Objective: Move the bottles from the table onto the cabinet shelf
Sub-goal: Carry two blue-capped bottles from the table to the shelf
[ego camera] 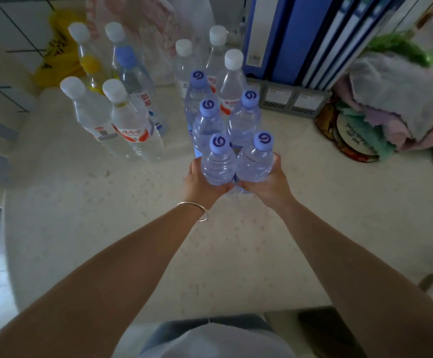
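Note:
Several blue-capped water bottles stand clustered on the cream table (236, 241). My left hand (201, 183) grips the near-left blue-capped bottle (219, 164) low on its body, a thin bracelet on that wrist. My right hand (268, 183) grips the near-right blue-capped bottle (255, 161) in the same way. Both bottles are upright and side by side. Behind them stand more blue-capped bottles (245, 117). White-capped bottles (127, 120) with red labels stand to the left and at the back. The cabinet shelf is out of view.
Blue binders (300, 40) stand upright at the back right above a grey file tray (290, 102). A pile of cloths (396, 104) on a round patterned tin fills the right side. A yellow plastic bag (55, 50) lies at the back left.

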